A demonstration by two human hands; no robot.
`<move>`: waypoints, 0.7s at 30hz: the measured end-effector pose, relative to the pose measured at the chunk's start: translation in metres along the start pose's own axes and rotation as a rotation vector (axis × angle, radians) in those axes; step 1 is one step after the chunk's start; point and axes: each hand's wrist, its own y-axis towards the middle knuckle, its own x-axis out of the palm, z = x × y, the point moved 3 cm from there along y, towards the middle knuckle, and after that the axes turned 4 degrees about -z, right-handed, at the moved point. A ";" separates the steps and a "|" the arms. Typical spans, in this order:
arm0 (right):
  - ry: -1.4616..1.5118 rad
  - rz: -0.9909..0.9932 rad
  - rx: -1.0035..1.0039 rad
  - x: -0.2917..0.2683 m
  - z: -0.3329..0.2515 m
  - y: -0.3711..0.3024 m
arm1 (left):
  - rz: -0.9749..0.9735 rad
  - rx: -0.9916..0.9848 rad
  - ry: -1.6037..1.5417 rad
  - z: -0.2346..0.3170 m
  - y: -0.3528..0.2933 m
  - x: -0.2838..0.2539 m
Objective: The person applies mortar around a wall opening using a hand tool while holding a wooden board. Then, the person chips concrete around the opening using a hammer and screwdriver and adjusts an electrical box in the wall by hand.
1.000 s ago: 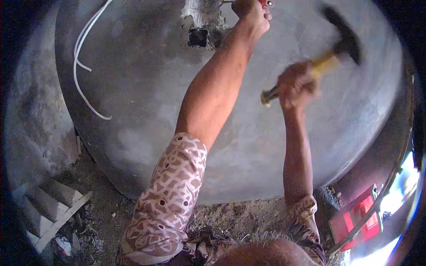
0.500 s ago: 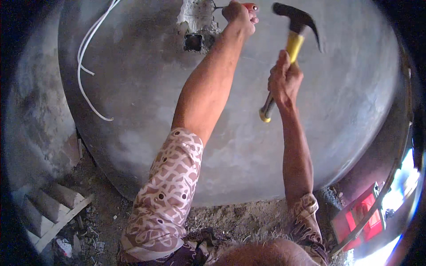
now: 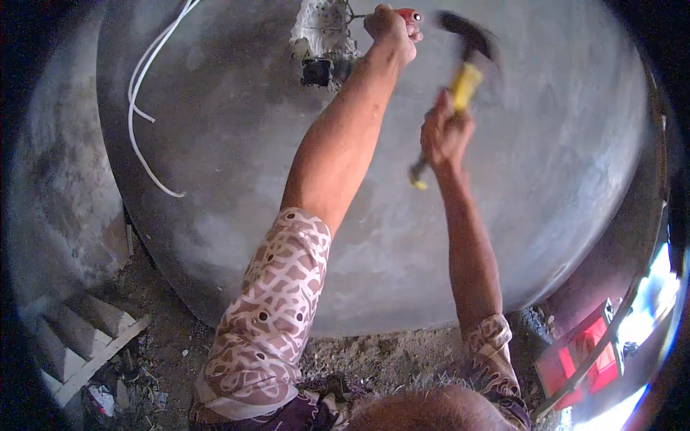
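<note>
My left hand (image 3: 390, 32), at the top of the view, is closed around a red-handled screwdriver (image 3: 410, 15). Its thin dark shaft points left to the edge of a rough channel (image 3: 320, 27) cut into the grey plastered wall (image 3: 388, 237). At the lower end of that channel sits a dark square wall box (image 3: 316, 72). To the right, my right hand (image 3: 447, 135) grips a claw hammer (image 3: 466, 86) by its yellow and black handle. The hammer head, blurred by motion, is close to the right of the screwdriver's butt, with a small gap between them.
Two white cables (image 3: 136, 108) hang on the wall at left. Rubble and dirt (image 3: 388, 352) lie along the wall's foot. A pale ridged piece (image 3: 93, 352) is at lower left, and a red and white object (image 3: 586, 352) at lower right, beside bright light.
The hammer and my right hand have moved left, bringing the head nearer the screwdriver's butt. My left hand stays nearly in place; the whole view has shifted slightly.
</note>
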 end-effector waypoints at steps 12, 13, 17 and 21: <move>0.085 -0.083 0.210 -0.046 -0.035 0.004 | -0.007 0.122 0.406 0.024 -0.039 0.038; 0.104 -0.075 0.196 -0.053 -0.043 0.006 | -0.083 0.140 0.407 0.029 -0.042 0.049; -0.006 -0.124 0.168 -0.062 -0.078 0.016 | -0.014 0.113 0.210 0.042 -0.021 0.061; 0.025 -0.063 0.067 -0.068 -0.101 0.020 | -0.050 0.171 0.366 0.037 -0.006 0.057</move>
